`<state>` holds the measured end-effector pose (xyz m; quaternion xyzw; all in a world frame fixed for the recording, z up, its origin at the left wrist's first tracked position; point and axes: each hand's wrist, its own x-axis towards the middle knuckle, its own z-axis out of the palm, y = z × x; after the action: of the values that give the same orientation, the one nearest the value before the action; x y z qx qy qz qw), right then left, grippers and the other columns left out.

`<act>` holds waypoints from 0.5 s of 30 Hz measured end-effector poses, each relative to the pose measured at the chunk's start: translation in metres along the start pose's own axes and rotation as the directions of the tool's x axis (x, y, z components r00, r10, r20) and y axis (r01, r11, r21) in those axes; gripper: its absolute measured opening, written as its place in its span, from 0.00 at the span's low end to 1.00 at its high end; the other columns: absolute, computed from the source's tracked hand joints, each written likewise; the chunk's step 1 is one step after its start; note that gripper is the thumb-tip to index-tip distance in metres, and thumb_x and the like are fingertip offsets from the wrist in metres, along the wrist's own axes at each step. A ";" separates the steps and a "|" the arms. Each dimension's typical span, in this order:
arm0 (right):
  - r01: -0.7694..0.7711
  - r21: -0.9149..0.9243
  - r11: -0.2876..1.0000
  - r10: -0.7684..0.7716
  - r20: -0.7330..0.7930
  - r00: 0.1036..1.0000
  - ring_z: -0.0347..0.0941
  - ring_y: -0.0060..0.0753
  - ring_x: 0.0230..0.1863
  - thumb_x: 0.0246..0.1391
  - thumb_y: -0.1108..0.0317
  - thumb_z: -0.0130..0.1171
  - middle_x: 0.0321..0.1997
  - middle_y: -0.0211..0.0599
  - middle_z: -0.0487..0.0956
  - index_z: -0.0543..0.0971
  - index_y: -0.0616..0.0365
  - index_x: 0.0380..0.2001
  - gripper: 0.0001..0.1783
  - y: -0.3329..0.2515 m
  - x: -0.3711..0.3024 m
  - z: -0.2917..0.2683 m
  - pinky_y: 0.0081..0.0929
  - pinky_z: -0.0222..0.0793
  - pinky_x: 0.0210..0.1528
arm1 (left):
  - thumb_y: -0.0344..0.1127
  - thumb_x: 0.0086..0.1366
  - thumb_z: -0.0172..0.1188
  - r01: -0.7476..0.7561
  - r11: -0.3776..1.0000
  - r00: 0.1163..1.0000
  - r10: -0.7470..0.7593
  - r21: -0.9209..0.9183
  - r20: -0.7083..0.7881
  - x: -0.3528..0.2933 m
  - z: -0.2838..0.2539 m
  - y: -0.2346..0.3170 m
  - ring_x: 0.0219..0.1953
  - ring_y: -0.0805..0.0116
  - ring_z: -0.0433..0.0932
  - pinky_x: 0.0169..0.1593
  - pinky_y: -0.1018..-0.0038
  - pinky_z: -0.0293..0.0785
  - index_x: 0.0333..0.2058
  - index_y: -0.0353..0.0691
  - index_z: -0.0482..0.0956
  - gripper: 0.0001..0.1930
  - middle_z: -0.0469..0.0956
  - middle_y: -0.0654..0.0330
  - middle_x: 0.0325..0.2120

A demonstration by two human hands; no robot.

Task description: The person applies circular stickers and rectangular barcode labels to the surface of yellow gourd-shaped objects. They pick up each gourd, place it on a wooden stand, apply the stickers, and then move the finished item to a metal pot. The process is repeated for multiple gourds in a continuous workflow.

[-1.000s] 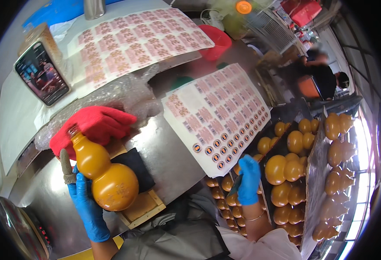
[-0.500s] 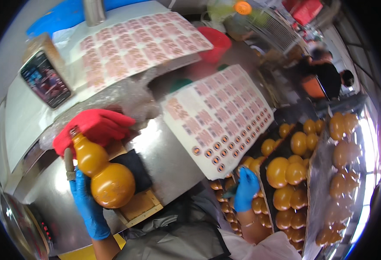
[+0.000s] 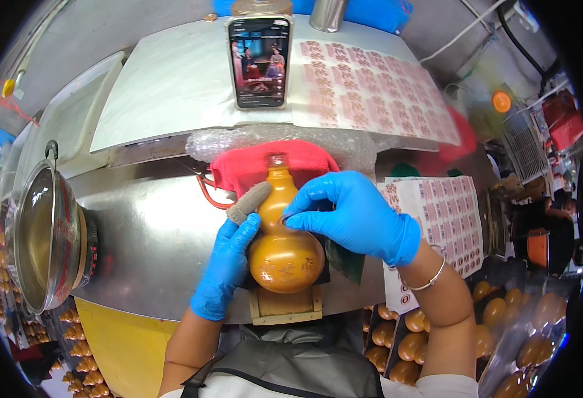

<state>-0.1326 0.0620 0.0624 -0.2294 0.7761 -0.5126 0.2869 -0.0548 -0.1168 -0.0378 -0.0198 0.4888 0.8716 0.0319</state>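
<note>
A glossy yellow-brown gourd-shaped bottle (image 3: pixel 287 262) lies with its narrow neck pointing away from me, on a small wooden stand (image 3: pixel 286 306) and against a red cloth (image 3: pixel 238 166). My left hand (image 3: pixel 228 255), in a blue glove with a grey-brown cloth cover on one finger, grips the bottle's left side. My right hand (image 3: pixel 354 215), also gloved in blue, pinches at the bottle's waist on the right. What sits between those fingertips is too small and hidden to name. A dark green cloth-like piece (image 3: pixel 344 260) shows below the right hand.
A phone (image 3: pixel 259 66) stands upright at the back, beside a printed sheet (image 3: pixel 371 86). More sheets of round and square labels (image 3: pixel 447 219) lie at right, above trays of gourds (image 3: pixel 414 345). A metal pan of liquid (image 3: pixel 39 232) stands at left, with bubble wrap (image 3: pixel 291 136) behind the cloth.
My right hand has moved from the gourd trays and label sheets at the right to the bottle's waist. My view has swung left, centring the bottle. My left hand stays on the bottle.
</note>
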 end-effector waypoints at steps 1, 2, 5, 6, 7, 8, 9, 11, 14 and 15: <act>0.021 -0.073 0.997 -0.020 0.010 1.000 0.75 0.23 0.32 0.46 0.71 0.63 0.29 0.36 0.80 0.79 0.63 0.30 0.08 -0.003 0.006 -0.001 0.20 0.71 0.38 | 0.30 0.64 0.48 -0.011 1.000 1.000 0.011 0.001 0.004 0.000 -0.002 -0.003 0.62 0.64 0.58 0.64 0.69 0.51 0.60 0.37 0.59 0.25 0.60 0.57 0.60; 0.042 -0.145 0.989 -0.040 0.019 0.999 0.75 0.23 0.31 0.45 0.70 0.63 0.28 0.36 0.79 0.79 0.62 0.31 0.09 -0.004 0.010 -0.003 0.20 0.71 0.37 | 0.29 0.63 0.48 -0.022 1.000 1.000 0.022 0.003 0.011 0.000 -0.003 -0.004 0.63 0.64 0.57 0.65 0.69 0.50 0.60 0.37 0.58 0.26 0.59 0.57 0.61; 0.026 -0.274 0.961 -0.031 -0.015 0.999 0.73 0.23 0.27 0.43 0.69 0.65 0.25 0.36 0.77 0.76 0.61 0.28 0.10 -0.008 0.017 -0.003 0.22 0.69 0.32 | 0.27 0.62 0.50 -0.060 0.989 0.998 0.063 0.134 -0.016 -0.002 0.015 0.009 0.64 0.64 0.52 0.65 0.69 0.47 0.62 0.37 0.54 0.29 0.55 0.56 0.62; 0.003 -0.283 0.959 -0.012 -0.028 1.000 0.73 0.22 0.27 0.43 0.69 0.65 0.24 0.35 0.76 0.75 0.61 0.27 0.10 -0.009 0.018 -0.004 0.22 0.69 0.31 | 0.24 0.59 0.53 -0.020 0.988 1.000 0.022 0.156 -0.011 0.000 0.016 0.012 0.65 0.64 0.49 0.65 0.69 0.48 0.63 0.37 0.51 0.34 0.51 0.56 0.64; -0.019 -0.292 0.956 0.007 -0.041 0.999 0.72 0.21 0.26 0.43 0.69 0.65 0.23 0.34 0.75 0.75 0.61 0.26 0.09 -0.009 0.020 -0.005 0.21 0.68 0.30 | 0.24 0.59 0.53 0.006 0.986 1.000 -0.001 0.166 -0.030 0.002 0.018 0.014 0.65 0.64 0.51 0.64 0.69 0.50 0.63 0.38 0.50 0.34 0.52 0.55 0.63; -0.060 -0.219 0.974 0.051 -0.043 0.998 0.71 0.21 0.26 0.43 0.67 0.65 0.22 0.33 0.74 0.75 0.60 0.25 0.10 -0.007 0.021 -0.007 0.22 0.68 0.30 | 0.24 0.59 0.53 0.033 0.984 0.999 -0.025 0.176 -0.048 0.004 0.021 0.017 0.64 0.64 0.53 0.64 0.69 0.51 0.63 0.39 0.50 0.34 0.54 0.55 0.62; -0.100 -0.145 0.984 0.095 -0.044 0.995 0.70 0.22 0.25 0.43 0.66 0.65 0.22 0.32 0.74 0.74 0.59 0.24 0.11 -0.004 0.022 -0.010 0.22 0.68 0.30 | 0.24 0.59 0.54 0.060 0.981 0.997 -0.049 0.186 -0.066 0.005 0.023 0.018 0.63 0.64 0.54 0.63 0.69 0.53 0.63 0.40 0.50 0.35 0.55 0.54 0.62; -0.108 0.014 0.994 0.109 -0.112 0.988 0.68 0.20 0.24 0.44 0.64 0.66 0.21 0.29 0.72 0.73 0.58 0.22 0.12 0.011 0.019 -0.012 0.21 0.67 0.29 | 0.25 0.59 0.54 0.067 0.991 0.998 -0.064 0.120 -0.023 0.005 0.025 0.022 0.60 0.64 0.59 0.61 0.70 0.57 0.64 0.42 0.50 0.35 0.59 0.54 0.59; -0.053 0.311 0.949 0.131 -0.236 0.963 0.62 0.14 0.24 0.44 0.63 0.68 0.20 0.24 0.69 0.71 0.55 0.18 0.15 0.044 0.002 0.009 0.17 0.64 0.28 | 0.25 0.59 0.54 0.057 0.992 0.998 -0.057 0.112 -0.005 0.007 0.020 0.021 0.56 0.65 0.65 0.58 0.70 0.62 0.64 0.44 0.49 0.36 0.63 0.54 0.55; -0.088 0.313 0.946 0.163 -0.222 0.961 0.60 0.13 0.24 0.42 0.65 0.70 0.20 0.22 0.67 0.70 0.55 0.19 0.16 0.041 -0.004 0.016 0.15 0.62 0.27 | 0.25 0.60 0.54 0.055 0.991 0.999 -0.054 0.124 -0.007 0.007 0.018 0.019 0.54 0.65 0.66 0.57 0.70 0.63 0.64 0.45 0.50 0.36 0.64 0.54 0.54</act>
<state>-0.1211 0.0691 0.0201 -0.0681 0.7318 -0.6292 0.2528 -0.0635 -0.1113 -0.0124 -0.0326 0.5414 0.8382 0.0560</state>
